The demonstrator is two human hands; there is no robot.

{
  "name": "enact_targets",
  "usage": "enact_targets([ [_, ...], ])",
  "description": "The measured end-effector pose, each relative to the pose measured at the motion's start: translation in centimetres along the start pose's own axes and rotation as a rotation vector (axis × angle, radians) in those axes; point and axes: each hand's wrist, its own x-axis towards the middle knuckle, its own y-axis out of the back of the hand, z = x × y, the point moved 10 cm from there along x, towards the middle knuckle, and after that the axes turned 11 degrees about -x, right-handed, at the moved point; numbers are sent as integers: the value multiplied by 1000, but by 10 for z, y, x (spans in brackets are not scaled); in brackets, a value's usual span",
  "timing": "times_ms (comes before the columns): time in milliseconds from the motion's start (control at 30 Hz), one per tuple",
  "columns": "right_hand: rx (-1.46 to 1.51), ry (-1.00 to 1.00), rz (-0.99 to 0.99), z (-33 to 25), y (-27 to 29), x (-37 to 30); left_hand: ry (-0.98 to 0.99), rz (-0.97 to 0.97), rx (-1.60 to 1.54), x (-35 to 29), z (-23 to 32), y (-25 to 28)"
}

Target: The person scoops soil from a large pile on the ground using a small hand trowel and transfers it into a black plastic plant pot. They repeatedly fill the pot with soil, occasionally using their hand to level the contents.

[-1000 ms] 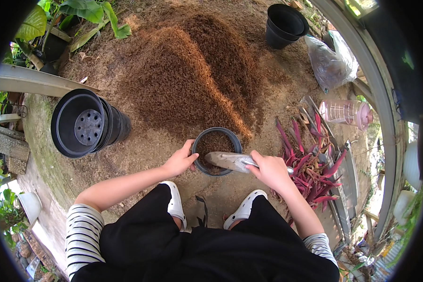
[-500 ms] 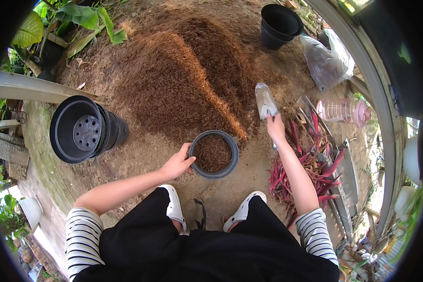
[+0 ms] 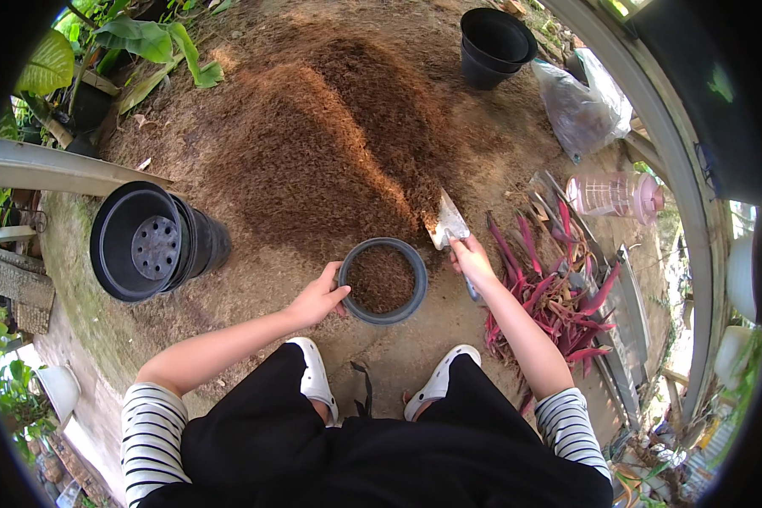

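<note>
A round dark plant pot point(image 3: 421, 292), part filled with brown fibrous potting mix point(image 3: 381, 279), stands on the ground between my feet and the heap. My left hand point(image 3: 323, 294) grips its left rim, thumb over the edge. In my right hand point(image 3: 472, 257) is a metal hand trowel point(image 3: 450, 222), held by its handle just right of the pot. The trowel's blade points away from me and its tip meets the lower right edge of the large brown heap point(image 3: 313, 152). Some brown mix shows along the blade's left edge.
At the left lies a stack of black pots point(image 3: 135, 241); another black pot point(image 3: 495, 46) stands far right beside a clear plastic bag point(image 3: 580, 106). Red-purple leafy cuttings point(image 3: 559, 305) lie right of my right arm, below a pink translucent bottle point(image 3: 614, 197). A metal frame point(image 3: 698, 254) runs along the right.
My right hand has brought the trowel left and nearer to me, from bare ground to the heap's edge. The left hand keeps its hold on the pot.
</note>
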Motion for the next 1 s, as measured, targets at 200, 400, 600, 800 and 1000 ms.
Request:
enact_targets([
  [200, 20, 8, -88, -16, 31, -35, -41, -13, 32, 7, -1, -3],
  [400, -305, 78, -340, -44, 12, -84, -42, 8, 10, 2, -3, 2],
  [600, -642, 238, -342, -36, -19, -99, -46, 4, 13, 6, -3, -1],
  [800, -838, 408, -302, -62, -21, -102, -32, 4, 14, 4, -5, 0],
  [1000, -935, 432, -317, -70, -29, -112, -31, 5, -11, 4, -4, 0],
])
